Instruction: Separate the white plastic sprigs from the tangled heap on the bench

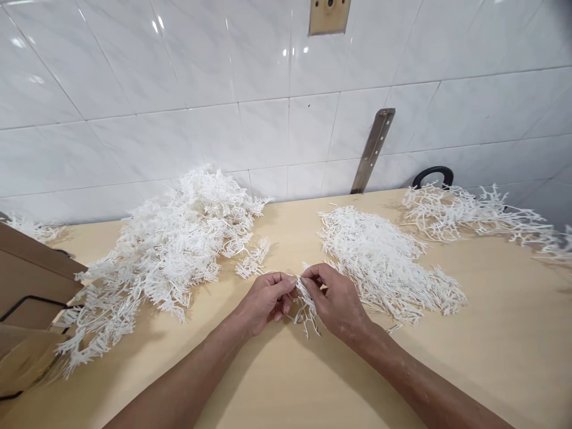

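white held sprigs point(305, 291), white left pile point(187, 238), white right pile point(379, 256), pale tan bench point(504, 351), white tiles point(179, 143) with faint grey veins, brown box point(36, 277) at left, black ring point(432, 170) far right, yellowish wall plate point(329, 21)

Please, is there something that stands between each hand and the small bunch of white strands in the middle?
Nothing visible does: the left hand and the right hand both pinch the bunch of white strands directly. The left heap and right heap lie off to the sides, not between.

There were two hands point(268, 298) point(338, 298), one bunch point(305, 292), four heaps point(187, 238) point(384, 262) point(469, 215) point(33, 227), one clump point(253, 260) — and one table point(272, 381), one strip point(372, 152), one wall plate point(329, 16), one loop point(432, 170).
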Motion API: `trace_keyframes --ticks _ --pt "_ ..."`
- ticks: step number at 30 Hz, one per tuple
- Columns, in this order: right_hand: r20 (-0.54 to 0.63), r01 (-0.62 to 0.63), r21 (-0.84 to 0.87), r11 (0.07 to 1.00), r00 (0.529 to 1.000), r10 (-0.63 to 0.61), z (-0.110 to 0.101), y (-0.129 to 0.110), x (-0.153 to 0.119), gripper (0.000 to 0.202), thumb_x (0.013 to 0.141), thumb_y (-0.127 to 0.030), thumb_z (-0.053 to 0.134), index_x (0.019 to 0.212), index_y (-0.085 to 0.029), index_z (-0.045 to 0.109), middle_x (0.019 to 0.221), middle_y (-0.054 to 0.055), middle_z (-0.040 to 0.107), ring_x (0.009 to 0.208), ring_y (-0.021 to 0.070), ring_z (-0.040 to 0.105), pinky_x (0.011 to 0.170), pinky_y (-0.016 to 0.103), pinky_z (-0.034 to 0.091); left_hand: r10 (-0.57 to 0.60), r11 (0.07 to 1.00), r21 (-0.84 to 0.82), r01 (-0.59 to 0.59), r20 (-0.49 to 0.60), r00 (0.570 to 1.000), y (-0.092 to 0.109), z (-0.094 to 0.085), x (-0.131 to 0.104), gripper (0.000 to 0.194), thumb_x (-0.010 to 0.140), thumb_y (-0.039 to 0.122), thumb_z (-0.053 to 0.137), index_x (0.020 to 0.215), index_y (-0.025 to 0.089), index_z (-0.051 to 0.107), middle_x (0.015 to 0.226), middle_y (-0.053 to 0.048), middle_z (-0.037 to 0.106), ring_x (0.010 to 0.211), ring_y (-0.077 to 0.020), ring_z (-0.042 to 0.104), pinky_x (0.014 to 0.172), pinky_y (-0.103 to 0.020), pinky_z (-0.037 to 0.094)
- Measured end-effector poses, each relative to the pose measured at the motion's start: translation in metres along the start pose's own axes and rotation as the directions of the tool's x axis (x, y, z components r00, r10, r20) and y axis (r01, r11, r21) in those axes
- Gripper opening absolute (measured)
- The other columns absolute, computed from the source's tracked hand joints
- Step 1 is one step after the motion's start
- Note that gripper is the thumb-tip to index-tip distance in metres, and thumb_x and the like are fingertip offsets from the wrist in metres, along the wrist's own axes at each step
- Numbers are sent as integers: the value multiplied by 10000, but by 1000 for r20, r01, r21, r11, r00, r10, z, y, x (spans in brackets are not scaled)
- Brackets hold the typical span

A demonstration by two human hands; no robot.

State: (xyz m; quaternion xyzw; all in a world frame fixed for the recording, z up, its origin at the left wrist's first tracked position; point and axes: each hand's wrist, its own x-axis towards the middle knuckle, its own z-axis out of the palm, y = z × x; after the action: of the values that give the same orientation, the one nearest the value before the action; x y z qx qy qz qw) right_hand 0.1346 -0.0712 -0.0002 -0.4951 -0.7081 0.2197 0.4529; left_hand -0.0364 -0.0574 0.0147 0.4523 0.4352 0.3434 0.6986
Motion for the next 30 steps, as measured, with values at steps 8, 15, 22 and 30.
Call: trace_keyframes --ticks 8,15,22,30 --pt "-38 113 -67 991 993 -116 7 4 -3 114 954 -202 491 879 -209 577 805 32 615 717 161 577 645 281 459 -20 1000 -23 20 14 1000 1 -1 1 311 706 409 759 663 136 616 558 -3 572 404 -59 427 336 -189 228" --pt "-42 171 -93 981 984 -175 7 2 -3 125 970 -189 472 889 -210 565 812 39 598 718 162 577 647 277 458 -121 990 -77 120 -8 993 4 -1 0 242 710 354 707 693 119 649 720 -38 629 428 -61 469 324 -196 223" --pt "-33 85 -44 995 996 -87 9 3 -5 115 954 -231 504 902 -201 602 821 44 640 706 161 589 642 279 478 -94 990 -104 92 -18 995 5 -1 0 254 677 325 762 641 123 611 654 -8 590 434 -37 410 336 -180 195" --pt "95 -136 65 989 987 130 -1 4 1 177 926 -320 556 915 -219 702 782 17 703 682 163 632 626 278 504 -79 996 -39 86 151 985 5 -7 1 355 704 438 776 693 142 579 549 35 528 404 -36 376 339 -167 213"
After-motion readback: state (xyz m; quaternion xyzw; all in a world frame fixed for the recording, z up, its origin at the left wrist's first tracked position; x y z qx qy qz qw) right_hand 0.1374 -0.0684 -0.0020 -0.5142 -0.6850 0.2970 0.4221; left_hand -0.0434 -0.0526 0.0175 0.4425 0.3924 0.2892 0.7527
